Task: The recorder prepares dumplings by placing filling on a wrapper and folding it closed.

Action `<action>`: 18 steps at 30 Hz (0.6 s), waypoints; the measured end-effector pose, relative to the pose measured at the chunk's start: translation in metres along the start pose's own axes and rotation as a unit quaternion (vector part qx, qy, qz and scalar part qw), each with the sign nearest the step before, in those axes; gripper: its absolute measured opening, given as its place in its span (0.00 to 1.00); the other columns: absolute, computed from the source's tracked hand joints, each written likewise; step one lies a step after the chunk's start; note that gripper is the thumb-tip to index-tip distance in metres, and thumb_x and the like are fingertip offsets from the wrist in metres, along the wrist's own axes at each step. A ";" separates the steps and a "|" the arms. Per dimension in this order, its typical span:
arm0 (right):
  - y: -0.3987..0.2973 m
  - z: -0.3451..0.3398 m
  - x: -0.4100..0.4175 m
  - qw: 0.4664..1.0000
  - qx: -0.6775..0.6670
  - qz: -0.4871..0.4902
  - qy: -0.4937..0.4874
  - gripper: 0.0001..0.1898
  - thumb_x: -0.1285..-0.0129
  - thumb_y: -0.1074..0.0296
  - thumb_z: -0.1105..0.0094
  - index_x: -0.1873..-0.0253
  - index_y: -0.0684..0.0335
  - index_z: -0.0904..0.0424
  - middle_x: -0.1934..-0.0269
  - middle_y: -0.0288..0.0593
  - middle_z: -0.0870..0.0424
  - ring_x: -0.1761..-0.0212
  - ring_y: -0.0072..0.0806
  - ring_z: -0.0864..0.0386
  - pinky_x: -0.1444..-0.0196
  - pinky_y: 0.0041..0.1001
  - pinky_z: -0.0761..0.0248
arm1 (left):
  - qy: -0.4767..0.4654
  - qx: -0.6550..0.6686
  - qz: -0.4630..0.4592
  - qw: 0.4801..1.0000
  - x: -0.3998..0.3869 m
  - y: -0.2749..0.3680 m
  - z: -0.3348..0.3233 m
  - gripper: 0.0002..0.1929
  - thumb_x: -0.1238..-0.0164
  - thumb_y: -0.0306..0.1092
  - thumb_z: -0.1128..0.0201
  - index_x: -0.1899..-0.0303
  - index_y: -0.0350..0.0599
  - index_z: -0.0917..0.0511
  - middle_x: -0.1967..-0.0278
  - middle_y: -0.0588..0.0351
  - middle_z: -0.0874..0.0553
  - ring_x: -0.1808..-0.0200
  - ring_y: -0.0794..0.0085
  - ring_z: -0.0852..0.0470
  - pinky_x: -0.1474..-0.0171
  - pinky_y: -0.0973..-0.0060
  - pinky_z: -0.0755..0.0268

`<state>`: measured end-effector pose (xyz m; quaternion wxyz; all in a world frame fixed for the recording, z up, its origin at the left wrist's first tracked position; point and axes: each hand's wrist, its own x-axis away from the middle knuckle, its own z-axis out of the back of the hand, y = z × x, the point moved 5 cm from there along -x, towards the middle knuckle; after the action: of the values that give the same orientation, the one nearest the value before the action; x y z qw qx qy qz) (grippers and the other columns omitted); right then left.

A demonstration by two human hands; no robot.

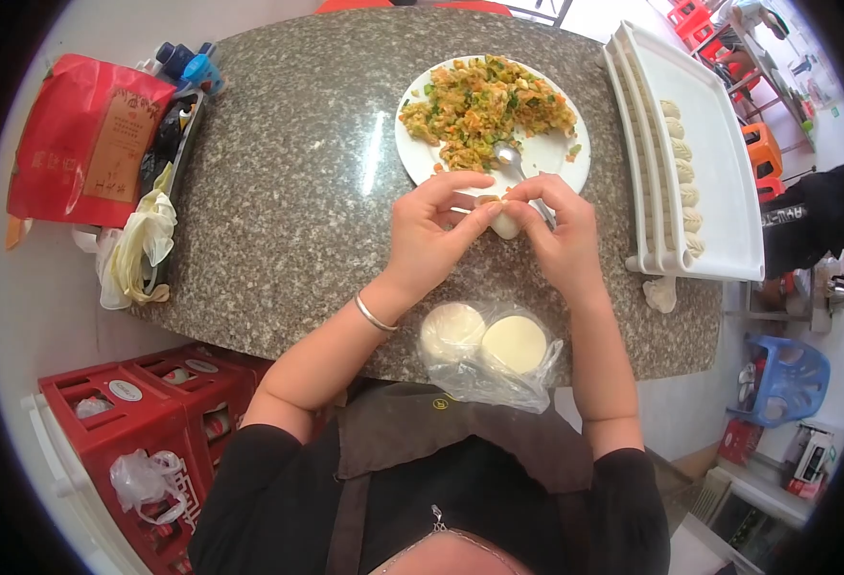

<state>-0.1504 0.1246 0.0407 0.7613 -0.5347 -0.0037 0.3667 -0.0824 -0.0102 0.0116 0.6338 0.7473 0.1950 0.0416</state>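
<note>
Both hands meet just below the white plate, pinching one dumpling in a pale dough wrapper. My left hand has thumb and fingertips on its left edge; my right hand pinches its upper right edge. A bit of filling shows at the top of the dough. The plate carries a heap of chopped vegetable filling, and a metal spoon rests in it, its handle partly behind my right hand. Nearer to me, round dough wrappers sit in two stacks in a clear plastic bag.
Stacked white trays with a row of pleated dumplings stand at the right of the granite table. A red bag and pale gloves lie at the left edge. Red crates stand below left.
</note>
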 end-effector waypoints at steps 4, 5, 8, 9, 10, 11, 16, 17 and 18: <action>0.007 0.002 0.001 0.999 0.001 -0.031 0.033 0.05 0.40 0.73 0.39 0.65 0.68 0.22 0.69 0.44 0.20 0.65 0.33 0.21 0.61 0.28 0.29 | -0.030 -0.035 -0.009 0.999 -0.005 -0.005 -0.001 0.06 0.37 0.21 0.37 0.59 0.34 0.17 0.55 0.51 0.17 0.54 0.73 0.18 0.51 0.78 0.24; 0.012 0.002 0.002 0.995 -0.039 -0.075 0.044 0.05 0.40 0.72 0.39 0.65 0.68 0.23 0.70 0.43 0.20 0.65 0.33 0.21 0.61 0.28 0.30 | -0.031 -0.034 -0.009 0.999 -0.005 -0.008 0.000 0.06 0.37 0.21 0.37 0.59 0.34 0.17 0.55 0.51 0.17 0.54 0.73 0.18 0.51 0.78 0.24; 0.016 0.002 0.001 0.984 -0.071 -0.159 -0.032 0.05 0.40 0.71 0.39 0.65 0.67 0.23 0.69 0.44 0.20 0.64 0.33 0.22 0.60 0.28 0.30 | -0.063 0.013 0.008 0.998 -0.005 -0.012 0.002 0.07 0.37 0.20 0.38 0.58 0.34 0.17 0.54 0.50 0.17 0.54 0.73 0.18 0.51 0.78 0.24; 0.016 0.002 0.001 0.984 -0.071 -0.159 -0.032 0.05 0.40 0.71 0.39 0.65 0.67 0.23 0.69 0.44 0.20 0.64 0.33 0.22 0.60 0.28 0.30 | -0.070 -0.010 -0.010 0.997 -0.005 -0.010 0.001 0.07 0.37 0.20 0.38 0.58 0.35 0.17 0.54 0.50 0.17 0.54 0.73 0.18 0.51 0.77 0.24; 0.013 0.002 0.000 0.992 -0.050 -0.115 -0.031 0.05 0.40 0.72 0.39 0.65 0.67 0.23 0.68 0.44 0.20 0.64 0.34 0.22 0.60 0.28 0.30 | -0.077 -0.033 -0.028 0.996 -0.004 -0.008 0.000 0.07 0.38 0.20 0.38 0.58 0.35 0.17 0.54 0.50 0.17 0.54 0.72 0.18 0.52 0.77 0.23; 0.010 0.002 0.000 0.997 -0.029 -0.071 -0.029 0.05 0.40 0.72 0.39 0.65 0.67 0.23 0.68 0.44 0.20 0.64 0.34 0.22 0.60 0.28 0.30 | -0.077 -0.032 -0.027 0.996 -0.003 -0.007 -0.002 0.07 0.38 0.20 0.38 0.58 0.35 0.17 0.54 0.50 0.17 0.54 0.72 0.18 0.52 0.77 0.23; 0.002 -0.005 0.003 1.000 0.011 -0.009 0.020 0.05 0.41 0.72 0.38 0.65 0.67 0.23 0.67 0.45 0.20 0.64 0.36 0.22 0.59 0.29 0.30 | -0.022 0.029 0.017 0.999 0.002 -0.012 -0.001 0.05 0.37 0.20 0.37 0.60 0.33 0.18 0.56 0.52 0.17 0.55 0.73 0.18 0.54 0.78 0.23; 0.000 -0.006 0.004 1.000 0.004 0.016 0.025 0.05 0.41 0.72 0.37 0.65 0.67 0.22 0.67 0.45 0.20 0.65 0.36 0.22 0.59 0.29 0.30 | -0.021 0.029 0.018 0.999 0.003 -0.012 -0.001 0.05 0.37 0.20 0.37 0.60 0.33 0.18 0.56 0.52 0.17 0.55 0.73 0.18 0.54 0.78 0.23; 0.001 -0.005 0.003 1.000 0.004 0.018 0.025 0.05 0.41 0.72 0.37 0.65 0.67 0.22 0.67 0.45 0.20 0.65 0.36 0.22 0.59 0.29 0.30 | -0.027 0.024 0.012 0.999 0.001 -0.011 -0.001 0.05 0.37 0.21 0.37 0.61 0.33 0.19 0.57 0.52 0.17 0.56 0.74 0.18 0.54 0.79 0.23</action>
<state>-0.1460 0.1222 0.0366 0.7567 -0.5407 0.0261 0.3666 -0.0842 -0.0074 0.0006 0.6200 0.7655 0.1702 0.0242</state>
